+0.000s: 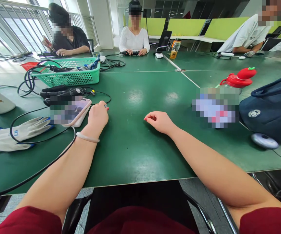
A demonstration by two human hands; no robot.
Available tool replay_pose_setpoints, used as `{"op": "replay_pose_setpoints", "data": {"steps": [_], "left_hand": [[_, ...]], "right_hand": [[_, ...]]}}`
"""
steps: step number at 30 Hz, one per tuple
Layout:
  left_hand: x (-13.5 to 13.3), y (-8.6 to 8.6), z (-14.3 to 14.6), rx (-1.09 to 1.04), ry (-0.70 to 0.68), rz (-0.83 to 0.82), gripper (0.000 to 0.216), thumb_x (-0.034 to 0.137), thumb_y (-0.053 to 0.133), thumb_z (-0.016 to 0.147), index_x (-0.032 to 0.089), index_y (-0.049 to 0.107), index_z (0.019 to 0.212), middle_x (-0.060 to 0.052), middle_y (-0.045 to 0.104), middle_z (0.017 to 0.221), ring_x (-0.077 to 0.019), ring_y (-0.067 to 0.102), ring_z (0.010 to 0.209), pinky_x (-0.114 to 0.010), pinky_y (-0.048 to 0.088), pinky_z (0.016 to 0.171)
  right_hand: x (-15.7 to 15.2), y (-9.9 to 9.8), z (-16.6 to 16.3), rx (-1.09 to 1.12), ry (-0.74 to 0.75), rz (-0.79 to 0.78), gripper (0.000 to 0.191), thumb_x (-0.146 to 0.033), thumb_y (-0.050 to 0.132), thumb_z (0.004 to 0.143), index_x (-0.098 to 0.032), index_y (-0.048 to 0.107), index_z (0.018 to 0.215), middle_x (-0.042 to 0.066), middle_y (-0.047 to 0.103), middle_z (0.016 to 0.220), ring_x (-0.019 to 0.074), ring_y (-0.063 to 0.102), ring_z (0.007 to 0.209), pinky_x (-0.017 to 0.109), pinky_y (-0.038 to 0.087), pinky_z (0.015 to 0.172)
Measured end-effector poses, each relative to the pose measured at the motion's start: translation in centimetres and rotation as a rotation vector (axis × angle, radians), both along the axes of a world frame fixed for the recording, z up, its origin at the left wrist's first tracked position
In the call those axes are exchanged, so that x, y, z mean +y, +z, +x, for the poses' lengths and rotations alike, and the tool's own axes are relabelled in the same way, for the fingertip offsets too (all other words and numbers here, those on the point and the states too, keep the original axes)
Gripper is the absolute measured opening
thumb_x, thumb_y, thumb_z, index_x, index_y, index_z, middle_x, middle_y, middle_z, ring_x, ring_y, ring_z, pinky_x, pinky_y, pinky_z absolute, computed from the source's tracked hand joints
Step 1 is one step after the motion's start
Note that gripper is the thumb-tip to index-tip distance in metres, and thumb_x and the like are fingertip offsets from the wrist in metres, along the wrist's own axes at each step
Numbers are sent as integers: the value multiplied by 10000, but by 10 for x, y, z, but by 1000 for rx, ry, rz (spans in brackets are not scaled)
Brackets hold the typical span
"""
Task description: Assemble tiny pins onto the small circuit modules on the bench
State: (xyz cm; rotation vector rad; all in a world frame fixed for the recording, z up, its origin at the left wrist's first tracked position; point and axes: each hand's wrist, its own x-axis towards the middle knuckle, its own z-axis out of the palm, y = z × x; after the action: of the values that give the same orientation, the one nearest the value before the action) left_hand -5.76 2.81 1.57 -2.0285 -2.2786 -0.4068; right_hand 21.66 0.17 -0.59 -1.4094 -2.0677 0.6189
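Observation:
My left hand [97, 116] rests on the green table [140, 136], fingers curled shut, a small metal plug of a black cable [57, 155] showing at its fingertips. It lies right beside a pink-cased phone [78, 112]. My right hand [159, 121] lies on the table near the middle with its fingers curled in loosely; nothing shows in it. A pale bracelet [87, 138] circles my left wrist.
White work gloves [13, 135] lie at the left. A green basket [68, 72] of cables and black devices [59, 92] stand behind the phone. A navy bag [272, 109], a red-lidded bottle [239, 79] and a grey puck [264, 141] sit at the right. Other people sit along the far edge.

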Motion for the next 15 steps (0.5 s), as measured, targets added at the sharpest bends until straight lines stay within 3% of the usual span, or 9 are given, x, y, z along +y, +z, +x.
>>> {"op": "replay_pose_setpoints", "data": {"steps": [4,9,11,15], "left_hand": [[-2,-7,5,-11,18,-95,329,203,335,924,72,505,1174,-233,597,1161,-313,518,1190,-434,396,998],[-4,-17,13,-1,-10,-186,333,227,338,920,54,504,1151,-272,490,1298,-377,383,1307,-498,340,1032],[-8,-18,20,-35,-114,-161,299,218,335,918,78,526,1100,-257,508,1276,-364,392,1303,-498,336,1033],[-25,-15,44,-241,-479,-176,244,254,315,936,158,531,997,-179,587,1195,-283,522,1198,-427,387,1005]], "right_hand": [[1,-1,0,-18,18,-4,210,-318,541,838,-197,709,806,15,653,744,132,526,653,261,391,618],[0,-1,0,-31,28,-25,200,-316,550,835,-199,711,807,17,654,749,134,530,659,261,396,615],[1,-1,-1,-32,41,-21,197,-316,554,835,-201,711,807,14,651,747,133,529,655,262,396,613],[4,-3,-1,-37,76,-42,136,-304,623,792,-202,712,808,-4,636,724,124,525,647,259,400,630]]}}
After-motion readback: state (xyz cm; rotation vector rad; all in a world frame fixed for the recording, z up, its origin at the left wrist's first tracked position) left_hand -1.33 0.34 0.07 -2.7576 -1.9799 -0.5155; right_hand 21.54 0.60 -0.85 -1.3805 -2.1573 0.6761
